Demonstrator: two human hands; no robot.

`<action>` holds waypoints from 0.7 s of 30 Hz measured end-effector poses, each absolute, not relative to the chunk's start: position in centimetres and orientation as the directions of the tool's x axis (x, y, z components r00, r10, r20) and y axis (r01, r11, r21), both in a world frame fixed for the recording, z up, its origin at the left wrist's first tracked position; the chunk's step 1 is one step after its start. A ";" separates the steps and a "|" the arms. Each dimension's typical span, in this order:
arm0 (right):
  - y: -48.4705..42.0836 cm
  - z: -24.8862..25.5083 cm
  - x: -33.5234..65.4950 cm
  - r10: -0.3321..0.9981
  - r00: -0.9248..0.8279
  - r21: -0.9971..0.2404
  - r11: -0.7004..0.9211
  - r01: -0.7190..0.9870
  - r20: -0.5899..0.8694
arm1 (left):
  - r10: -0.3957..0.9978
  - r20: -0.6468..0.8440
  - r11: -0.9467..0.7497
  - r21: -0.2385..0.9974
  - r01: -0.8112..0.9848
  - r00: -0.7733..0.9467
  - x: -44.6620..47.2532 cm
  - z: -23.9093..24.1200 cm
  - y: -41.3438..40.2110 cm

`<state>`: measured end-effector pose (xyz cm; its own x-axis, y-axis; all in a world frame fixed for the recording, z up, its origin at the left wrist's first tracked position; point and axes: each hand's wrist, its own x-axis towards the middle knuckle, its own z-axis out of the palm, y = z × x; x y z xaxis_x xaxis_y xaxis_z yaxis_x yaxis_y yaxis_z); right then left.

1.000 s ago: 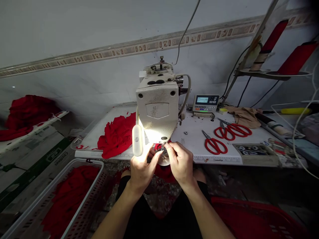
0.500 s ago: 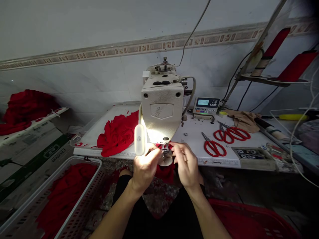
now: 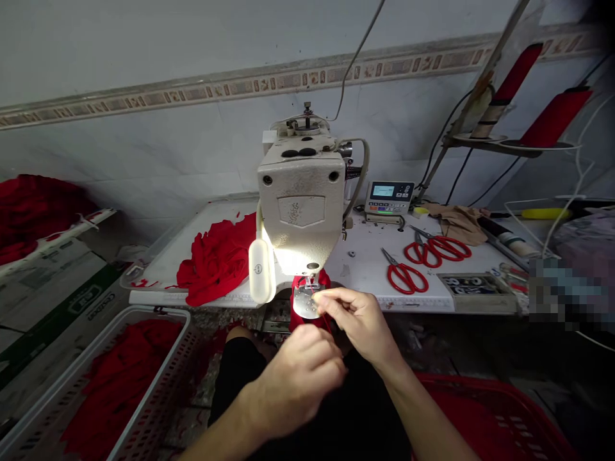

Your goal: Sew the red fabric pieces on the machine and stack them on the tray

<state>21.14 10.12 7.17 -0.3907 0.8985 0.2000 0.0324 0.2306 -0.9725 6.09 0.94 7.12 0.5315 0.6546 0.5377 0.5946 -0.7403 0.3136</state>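
A white sewing machine (image 3: 302,205) stands in front of me, its lamp (image 3: 261,272) lighting the needle area. Red fabric (image 3: 298,320) is around the machine's narrow arm, under the shiny metal plate (image 3: 305,304). Thumb and forefinger of my right hand (image 3: 362,320) pinch a thin red thread (image 3: 313,291) at the plate's right edge. Below the plate, closer to me, my left hand (image 3: 302,371) is closed, its back turned up. A thin red strand shows between the two hands; what the left fingers hold is hidden.
Red cloth (image 3: 216,259) is heaped left of the machine. Red-handled scissors (image 3: 407,278) lie to its right, near a control panel (image 3: 388,198). Thread cones (image 3: 557,118) stand at upper right. A white basket (image 3: 185,320) is at lower left, a red basket (image 3: 480,390) at lower right.
My left hand has moved from beside the needle down toward me and closed. My right hand has shifted slightly left to the plate, now pinching thread. The view has turned slightly.
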 end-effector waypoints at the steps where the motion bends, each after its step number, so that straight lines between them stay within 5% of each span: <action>1: 9.8 7.5 20.8 0.887 -0.416 -0.969 0.242 0.051 0.200 | 0.624 0.525 -0.769 0.283 0.573 0.578 6.7 7.0 0.5; 7: 9.4 8.2 22.8 0.837 -0.518 -0.955 0.275 0.116 0.178 | 0.571 0.682 -0.758 0.226 0.612 0.456 5.5 8.0 1.5; 11: 12.1 8.6 28.1 0.691 -0.723 -0.961 0.217 0.171 0.028 | 0.653 0.571 -0.638 0.060 0.768 0.498 2.7 8.6 4.0; 14: 16.3 8.2 31.8 0.731 -0.682 -0.911 0.288 0.295 0.010 | 0.655 0.536 -0.615 -0.032 0.788 0.533 1.7 8.3 5.1; 17: 21.0 6.8 34.1 0.919 -0.395 -0.584 0.322 0.745 0.001 | 0.649 0.597 -0.574 -0.020 0.818 0.471 1.4 7.8 5.4; 21: 24.6 4.6 35.3 0.979 -0.196 -0.327 0.205 0.922 0.062 | 0.664 0.670 -0.463 0.021 0.886 0.332 1.3 6.7 5.0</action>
